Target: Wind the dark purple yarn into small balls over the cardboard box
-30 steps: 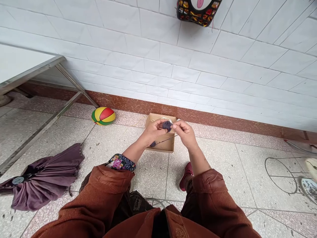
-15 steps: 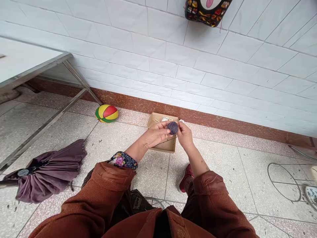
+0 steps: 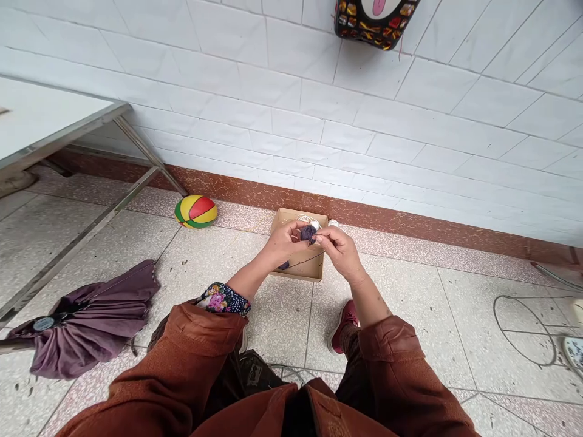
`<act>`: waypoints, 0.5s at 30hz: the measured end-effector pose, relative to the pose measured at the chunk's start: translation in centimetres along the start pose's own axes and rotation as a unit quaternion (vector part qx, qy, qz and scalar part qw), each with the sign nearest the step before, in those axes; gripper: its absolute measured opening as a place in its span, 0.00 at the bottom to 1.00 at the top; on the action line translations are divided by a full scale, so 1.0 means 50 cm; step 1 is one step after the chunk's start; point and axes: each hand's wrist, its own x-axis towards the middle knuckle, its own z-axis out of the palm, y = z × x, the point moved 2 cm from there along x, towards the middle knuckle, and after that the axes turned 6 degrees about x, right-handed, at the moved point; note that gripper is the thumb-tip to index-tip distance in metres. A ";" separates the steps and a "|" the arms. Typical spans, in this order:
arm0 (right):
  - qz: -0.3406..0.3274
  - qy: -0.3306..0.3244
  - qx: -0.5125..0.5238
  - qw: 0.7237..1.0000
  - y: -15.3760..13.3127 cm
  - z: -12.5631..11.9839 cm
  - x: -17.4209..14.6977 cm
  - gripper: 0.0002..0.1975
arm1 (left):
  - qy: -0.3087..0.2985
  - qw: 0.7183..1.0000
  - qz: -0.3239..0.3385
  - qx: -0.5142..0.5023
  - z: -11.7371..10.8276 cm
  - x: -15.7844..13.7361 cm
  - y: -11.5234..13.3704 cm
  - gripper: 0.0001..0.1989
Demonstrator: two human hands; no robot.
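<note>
Between the thumb and fingers of my left hand is a small ball of dark purple yarn. My right hand has its thumb and forefinger pinched on yarn at the ball's right side; the strand itself is hard to make out. Both hands are above a shallow cardboard box on the floor. White cord lies at the box's far end. Another dark purple ball shows in the box below my left hand, partly hidden, with a dark strand running to the right.
A white tiled wall rises behind the box. Left of it are a striped ball and a metal-legged table. A purple umbrella lies at lower left, a wire stand at right. A patterned bag hangs above.
The yarn ball has shifted slightly left and turned in my left hand. My right fingers have come across its right side. The second ball in the box has come into view.
</note>
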 end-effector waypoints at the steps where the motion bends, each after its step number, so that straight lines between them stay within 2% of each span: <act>1: 0.004 0.022 -0.002 1.000 0.005 -0.007 0.003 0.14 | -0.032 0.999 -0.002 0.001 0.003 -0.004 0.002 0.23; 4: 0.042 0.071 -0.019 0.996 0.032 -0.015 0.008 0.15 | -0.108 0.992 -0.009 -0.058 0.013 -0.014 0.006 0.25; 7: 0.086 0.077 -0.030 0.993 0.057 -0.005 0.004 0.16 | -0.120 0.980 -0.019 -0.159 0.018 -0.015 0.007 0.31; 9: 0.101 0.064 -0.037 0.992 0.068 0.007 -0.001 0.15 | -0.109 0.970 -0.025 -0.214 0.018 -0.012 0.005 0.30; 11: 0.101 0.038 -0.052 0.993 0.073 0.021 -0.007 0.13 | -0.086 0.964 -0.024 -0.248 0.015 -0.007 0.002 0.25; 15: 0.049 -0.043 -0.078 0.995 0.063 0.044 -0.020 0.12 | -0.016 0.971 -0.011 -0.240 -0.001 0.005 -0.002 0.20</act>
